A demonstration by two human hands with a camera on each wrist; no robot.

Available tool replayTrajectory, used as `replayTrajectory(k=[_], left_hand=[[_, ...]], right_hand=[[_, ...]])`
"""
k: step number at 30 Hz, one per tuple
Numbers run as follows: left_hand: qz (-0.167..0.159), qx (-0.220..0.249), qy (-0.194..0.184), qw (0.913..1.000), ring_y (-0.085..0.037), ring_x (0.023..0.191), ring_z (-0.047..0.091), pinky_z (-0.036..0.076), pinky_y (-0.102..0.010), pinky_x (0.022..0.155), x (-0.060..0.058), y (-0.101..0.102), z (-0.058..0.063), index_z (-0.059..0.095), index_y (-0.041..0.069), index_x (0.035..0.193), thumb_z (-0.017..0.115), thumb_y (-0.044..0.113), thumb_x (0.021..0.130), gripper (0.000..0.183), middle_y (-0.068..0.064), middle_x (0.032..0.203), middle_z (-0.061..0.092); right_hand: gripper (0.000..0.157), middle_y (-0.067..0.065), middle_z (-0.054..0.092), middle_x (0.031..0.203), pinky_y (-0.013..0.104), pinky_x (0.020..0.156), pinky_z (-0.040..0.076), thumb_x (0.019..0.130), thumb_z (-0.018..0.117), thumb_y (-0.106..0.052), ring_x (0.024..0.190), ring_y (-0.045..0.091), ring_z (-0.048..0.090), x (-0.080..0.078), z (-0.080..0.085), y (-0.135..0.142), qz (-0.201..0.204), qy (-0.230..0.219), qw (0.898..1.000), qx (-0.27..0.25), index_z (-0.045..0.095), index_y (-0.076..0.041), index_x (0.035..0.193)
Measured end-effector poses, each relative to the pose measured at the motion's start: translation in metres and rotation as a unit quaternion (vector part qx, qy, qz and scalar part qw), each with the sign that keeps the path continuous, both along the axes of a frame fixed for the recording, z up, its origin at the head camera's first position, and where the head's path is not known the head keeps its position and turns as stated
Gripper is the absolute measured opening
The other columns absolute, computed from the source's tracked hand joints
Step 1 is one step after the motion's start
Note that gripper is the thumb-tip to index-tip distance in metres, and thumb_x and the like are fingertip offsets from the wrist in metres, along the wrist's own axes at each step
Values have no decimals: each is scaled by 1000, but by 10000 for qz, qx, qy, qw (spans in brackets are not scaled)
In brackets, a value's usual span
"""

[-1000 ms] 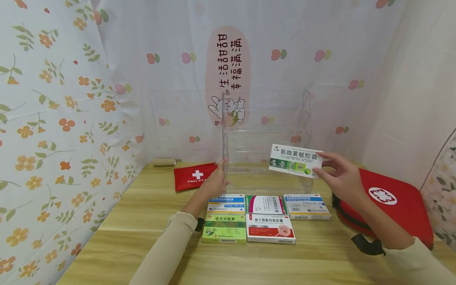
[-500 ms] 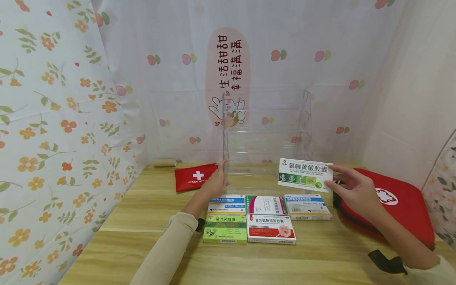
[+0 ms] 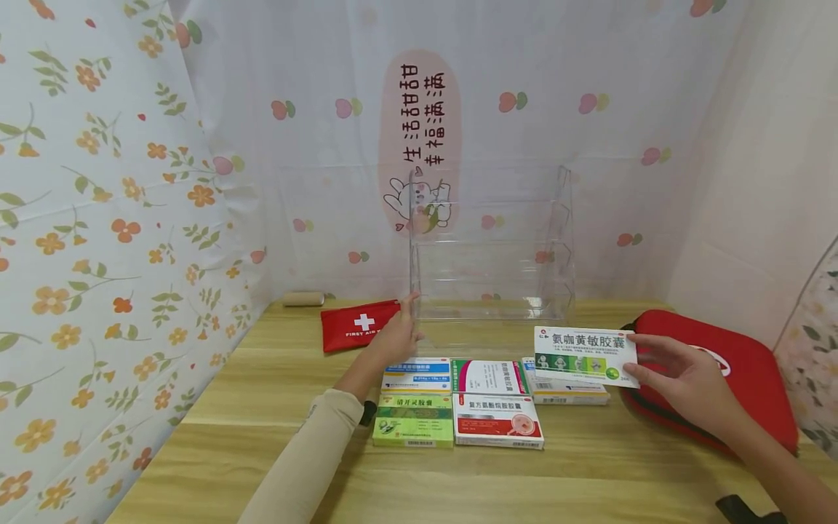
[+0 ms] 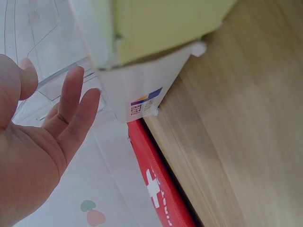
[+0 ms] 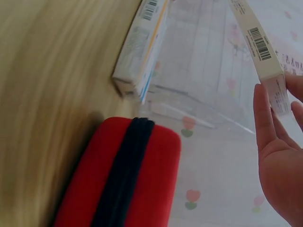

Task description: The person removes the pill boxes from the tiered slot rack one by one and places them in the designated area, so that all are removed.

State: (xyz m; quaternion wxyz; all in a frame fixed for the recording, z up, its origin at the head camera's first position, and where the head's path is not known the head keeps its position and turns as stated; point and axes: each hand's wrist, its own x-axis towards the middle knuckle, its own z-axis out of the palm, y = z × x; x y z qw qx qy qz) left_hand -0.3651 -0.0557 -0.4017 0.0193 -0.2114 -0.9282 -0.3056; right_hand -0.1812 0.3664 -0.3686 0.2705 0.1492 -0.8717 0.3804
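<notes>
My right hand [image 3: 681,371] pinches a white and green medicine box [image 3: 583,355] by its right end, thumb in front. The box is held up with its printed face showing and overlaps a blue and white medicine box [image 3: 568,391] in the head view. From the right wrist view, the held box [image 5: 259,45] shows its barcode edge. My left hand [image 3: 393,336] is at the lower left side of a clear tiered display rack [image 3: 491,258], its fingertips right at the edge. In the left wrist view the fingers [image 4: 71,97] look loosely bent beside the clear plastic.
Several medicine boxes lie in two rows before the rack, including a green box [image 3: 414,422] and a red and white box [image 3: 499,422]. A red first-aid pouch [image 3: 353,327] and a cardboard roll [image 3: 303,299] are at left. A red zipped case [image 3: 740,393] stands at right.
My right hand has brought the white and green box down and to the right, away from the rack's front. My left hand has stayed at the rack's side.
</notes>
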Motion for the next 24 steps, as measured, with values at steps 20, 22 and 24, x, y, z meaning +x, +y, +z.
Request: replayTrajectory(k=[20, 22, 24], left_hand=[[66, 18, -121, 9999, -20, 83, 59, 57, -30, 72, -2, 0, -2, 0, 35, 153, 68, 13, 94, 92, -15, 123, 54], [77, 10, -130, 9999, -19, 82, 58, 57, -29, 70, -1, 0, -2, 0, 35, 153, 68, 12, 94, 92, -15, 121, 54], [78, 3, -139, 9999, -19, 78, 58, 56, -29, 68, -1, 0, -1, 0, 34, 153, 68, 11, 93, 93, -14, 118, 55]], right_hand=[[54, 24, 66, 119, 24, 64, 57, 83, 81, -23, 86, 6, 66, 15, -15, 16, -277, -1705, 9826, 683, 62, 0, 128], [55, 24, 66, 119, 26, 64, 58, 83, 81, -23, 87, 9, 66, 16, -17, 18, -229, -1907, 9792, 656, 62, 1, 128], [57, 23, 66, 120, 28, 63, 58, 83, 81, -24, 88, 12, 66, 16, -19, 19, -132, -2173, 9743, 578, 61, 1, 129]])
